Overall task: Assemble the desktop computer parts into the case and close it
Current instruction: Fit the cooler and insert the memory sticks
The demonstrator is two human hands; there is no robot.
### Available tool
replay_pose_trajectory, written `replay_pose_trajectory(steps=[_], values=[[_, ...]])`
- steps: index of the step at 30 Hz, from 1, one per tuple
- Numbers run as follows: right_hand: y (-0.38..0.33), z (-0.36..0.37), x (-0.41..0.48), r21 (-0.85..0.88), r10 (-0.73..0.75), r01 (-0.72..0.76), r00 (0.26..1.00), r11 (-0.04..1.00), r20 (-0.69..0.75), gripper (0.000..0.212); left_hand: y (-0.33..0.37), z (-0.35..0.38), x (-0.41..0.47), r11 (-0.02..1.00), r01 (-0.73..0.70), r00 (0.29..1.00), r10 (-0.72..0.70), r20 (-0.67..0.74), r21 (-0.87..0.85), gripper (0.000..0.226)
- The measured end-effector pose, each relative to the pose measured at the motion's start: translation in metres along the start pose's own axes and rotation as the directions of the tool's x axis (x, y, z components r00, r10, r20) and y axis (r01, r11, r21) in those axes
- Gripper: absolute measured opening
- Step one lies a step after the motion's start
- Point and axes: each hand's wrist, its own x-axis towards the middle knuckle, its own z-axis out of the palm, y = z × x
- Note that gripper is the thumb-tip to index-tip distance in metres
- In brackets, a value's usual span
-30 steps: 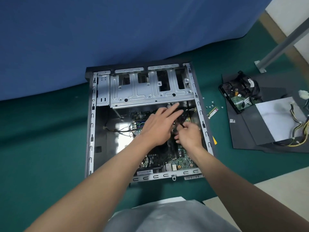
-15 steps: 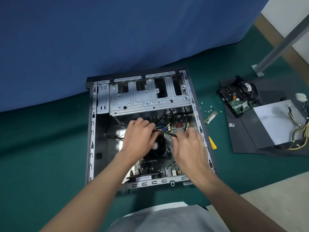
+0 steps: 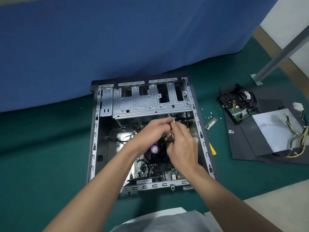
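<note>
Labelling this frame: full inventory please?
case: 1, grey, centre floor
drive cage: 1, silver, in case
motherboard: 1, green, inside case
fan: 1, black, on motherboard
memory stick: 1, green, right of case
screws: several, silver, by memory stick
tool: 1, yellow, right of case
side panel: 1, grey, far right
hard drive: 1, black, on side panel
power supply: 1, silver, on side panel
curtain: 1, blue, behind case
left hand: 1, pinching white plug over motherboard
right hand: 1, on same plug

Left grip, right grip, forearms bare; light grey shirt.
</note>
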Motion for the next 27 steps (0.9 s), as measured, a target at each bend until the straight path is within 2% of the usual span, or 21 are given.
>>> replay_pose_trajectory(steps=[1, 3, 5, 6, 9, 11, 12, 14, 15, 17, 19, 20, 23, 27], values=[[0.001, 0.001, -0.002, 0.000, 0.002, -0.002, 1.000, 1.000, 0.011, 0.067, 0.000, 0.003, 0.003, 0.997, -0.002, 1.000, -0.001, -0.031, -0.081, 0.061], [0.001, 0.003, -0.005, 0.004, -0.022, 0.022, 0.998, 1.000, 0.064, 0.076, -0.001, 0.007, 0.008, 0.974, -0.027, 0.987, -0.010, -0.158, -0.226, 0.038], [-0.001, 0.006, -0.010, -0.008, -0.065, 0.067, 0.987, 0.998, 0.150, 0.081, -0.005, 0.009, 0.013, 0.963, -0.050, 0.956, -0.030, -0.292, -0.264, 0.013], [-0.001, 0.008, -0.012, -0.016, -0.087, 0.092, 0.978, 0.996, 0.187, 0.081, -0.007, 0.011, 0.016, 0.963, -0.059, 0.940, -0.035, -0.338, -0.263, 0.008], [0.002, 0.009, -0.015, 0.054, -0.136, 0.126, 0.954, 0.990, 0.266, 0.071, -0.014, 0.013, 0.019, 0.959, -0.043, 0.883, -0.095, -0.459, -0.281, 0.005], [0.005, 0.007, -0.016, 0.230, -0.148, 0.098, 0.966, 0.968, 0.213, 0.051, -0.018, 0.010, 0.018, 0.954, -0.028, 0.856, -0.131, -0.500, -0.297, 0.008], [0.006, 0.005, -0.015, 0.329, -0.105, 0.049, 0.982, 0.943, 0.155, 0.041, -0.020, 0.009, 0.019, 0.952, -0.022, 0.859, -0.138, -0.493, -0.305, 0.011], [0.009, 0.001, -0.007, 0.470, 0.070, -0.079, 0.997, 0.879, 0.037, 0.031, -0.020, 0.006, 0.017, 0.946, -0.012, 0.891, -0.136, -0.432, -0.323, 0.015], [0.010, -0.002, 0.001, 0.501, 0.154, -0.142, 0.988, 0.854, 0.019, 0.031, -0.020, 0.005, 0.016, 0.947, -0.005, 0.911, -0.128, -0.391, -0.322, 0.017], [0.013, -0.008, 0.018, 0.528, 0.223, -0.240, 0.970, 0.815, 0.096, 0.038, -0.018, 0.005, 0.016, 0.965, 0.005, 0.943, -0.092, -0.320, -0.262, 0.022], [0.015, -0.011, 0.030, 0.564, 0.201, -0.279, 0.959, 0.777, 0.198, 0.039, -0.014, 0.005, 0.016, 0.986, 0.006, 0.964, -0.050, -0.262, -0.169, 0.027], [0.016, -0.011, 0.033, 0.578, 0.187, -0.273, 0.961, 0.769, 0.205, 0.035, -0.012, 0.004, 0.016, 0.991, 0.001, 0.972, -0.032, -0.234, -0.132, 0.030], [0.017, -0.012, 0.038, 0.618, 0.168, -0.209, 0.978, 0.757, 0.125, 0.020, -0.007, -0.001, 0.015, 0.998, -0.013, 0.989, 0.003, -0.145, -0.063, 0.033], [0.015, -0.015, 0.041, 0.743, 0.136, -0.194, 0.981, 0.641, 0.138, 0.036, -0.007, -0.003, 0.014, 0.996, -0.082, 0.989, 0.086, -0.124, 0.034, 0.029]])
